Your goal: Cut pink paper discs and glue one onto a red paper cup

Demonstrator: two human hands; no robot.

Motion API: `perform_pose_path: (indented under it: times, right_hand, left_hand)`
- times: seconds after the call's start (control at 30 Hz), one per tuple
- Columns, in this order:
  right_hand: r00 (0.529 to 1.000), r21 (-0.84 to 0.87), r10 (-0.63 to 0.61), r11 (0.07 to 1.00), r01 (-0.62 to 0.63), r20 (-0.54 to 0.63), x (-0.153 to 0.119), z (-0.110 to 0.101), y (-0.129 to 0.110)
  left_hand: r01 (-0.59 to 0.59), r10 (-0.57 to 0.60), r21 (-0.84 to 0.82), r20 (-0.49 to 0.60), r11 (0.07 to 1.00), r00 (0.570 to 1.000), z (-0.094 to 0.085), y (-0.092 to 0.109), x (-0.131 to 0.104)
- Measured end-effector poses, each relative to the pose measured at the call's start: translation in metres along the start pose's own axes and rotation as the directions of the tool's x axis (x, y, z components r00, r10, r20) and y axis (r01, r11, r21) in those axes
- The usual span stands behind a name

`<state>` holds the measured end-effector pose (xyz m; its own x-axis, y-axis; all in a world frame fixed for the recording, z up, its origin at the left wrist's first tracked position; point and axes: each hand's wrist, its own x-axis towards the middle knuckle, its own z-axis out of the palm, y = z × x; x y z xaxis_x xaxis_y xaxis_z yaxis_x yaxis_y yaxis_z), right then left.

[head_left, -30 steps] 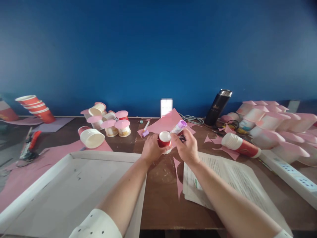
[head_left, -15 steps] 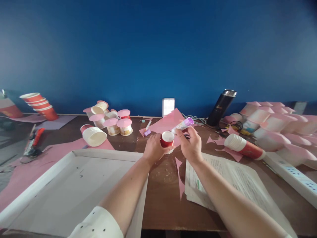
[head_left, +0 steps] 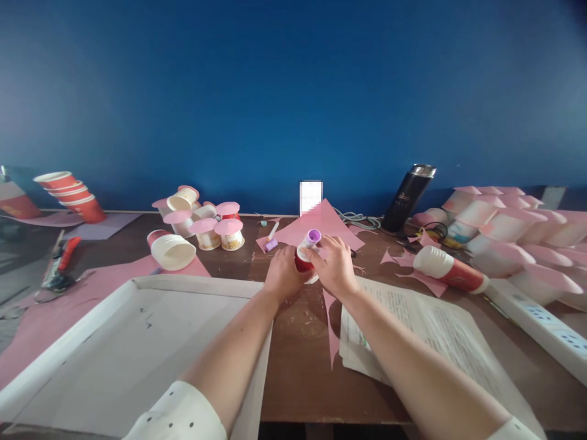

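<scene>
The left hand (head_left: 287,272) grips the red cup (head_left: 303,263), apparently steadying it, while the right hand (head_left: 337,264) pinches the purple-ended tube (head_left: 313,238) right over its top.

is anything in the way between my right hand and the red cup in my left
Only the purple tube in your right hand, over the mouth of the red cup; nothing else visible is in between.

Smooth plas. tube (head_left: 312,238), ppr cup (head_left: 303,263), matt pink ppr (head_left: 326,221), shiny metal flask top (head_left: 424,170), scuffed wd tbl (head_left: 298,373)
</scene>
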<state>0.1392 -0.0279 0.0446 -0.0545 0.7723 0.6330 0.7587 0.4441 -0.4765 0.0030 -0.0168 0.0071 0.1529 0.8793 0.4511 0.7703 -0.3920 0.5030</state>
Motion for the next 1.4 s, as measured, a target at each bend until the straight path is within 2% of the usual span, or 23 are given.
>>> perform_pose_path:
  times: [0.1,0.27,0.4,0.47,0.53,0.6,0.7,0.8,0.93,1.03,1.1,1.2,1.3,1.33,1.4]
  right_hand:
    - [1.000,0.017,-0.021,1.000,0.021,0.017,0.000,-0.004,0.001]
    - [0.998,0.091,-0.001,0.996,0.007,-0.060,-0.001,-0.004,0.005]
    - [0.999,0.042,-0.041,0.998,0.040,0.024,-0.002,-0.001,0.002]
    - [0.998,0.070,-0.043,0.997,0.040,0.044,-0.001,-0.001,0.002]
    - [1.000,0.176,0.025,0.984,-0.023,-0.013,0.000,-0.004,0.003]
    - [0.983,0.314,0.140,0.945,-0.096,-0.121,0.002,-0.010,0.005]
    - [0.939,0.452,0.228,0.887,-0.090,-0.259,0.005,-0.021,0.003]
    - [0.939,0.492,0.196,0.870,-0.033,-0.283,0.006,-0.030,-0.006]
    - [0.956,0.503,0.164,0.864,-0.020,-0.244,0.005,-0.035,-0.018]
    - [0.971,0.541,0.149,0.841,-0.025,-0.188,0.007,-0.035,-0.017]
    - [0.981,0.514,0.107,0.858,-0.010,-0.159,0.009,-0.035,-0.014]
    - [0.988,0.361,-0.058,0.927,0.107,-0.145,0.013,-0.039,-0.011]
    - [0.951,0.247,-0.261,0.923,0.295,-0.163,0.016,-0.045,-0.017]
    - [0.947,0.248,-0.260,0.920,0.302,-0.190,0.018,-0.046,-0.019]
    - [0.961,0.317,-0.115,0.928,0.194,-0.251,0.022,-0.046,-0.021]
  left_hand:
    - [0.015,-0.015,0.005,0.011,1.000,1.000,-0.001,0.001,0.000]
    - [0.019,-0.019,0.012,0.003,1.000,1.000,0.000,0.001,0.000]
    - [0.005,-0.005,0.011,0.006,1.000,1.000,0.000,0.001,0.001]
    - [0.003,-0.003,0.010,0.005,1.000,1.000,0.000,0.001,0.000]
    - [0.013,-0.013,0.001,0.004,1.000,1.000,0.000,0.001,0.000]
    - [0.020,-0.020,-0.017,-0.003,1.000,1.000,0.000,0.001,-0.001]
    - [0.007,-0.008,-0.042,-0.019,0.999,1.000,-0.001,0.002,-0.002]
    - [-0.005,0.005,-0.070,-0.012,0.998,1.000,-0.003,0.003,-0.003]
    - [-0.009,0.009,-0.087,0.001,0.996,1.000,-0.007,0.004,-0.004]
    - [-0.014,0.014,-0.084,0.004,0.996,1.000,-0.008,0.004,-0.003]
    - [-0.015,0.016,-0.083,0.007,0.996,1.000,-0.007,0.004,-0.003]
    - [-0.022,0.023,-0.083,0.005,0.996,1.000,-0.006,0.004,-0.003]
    - [-0.033,0.032,-0.078,-0.006,0.996,0.999,-0.004,0.002,-0.003]
    - [-0.034,0.033,-0.076,-0.008,0.997,0.999,-0.004,0.001,-0.003]
    - [-0.038,0.037,-0.073,-0.007,0.997,0.999,-0.002,-0.001,-0.003]
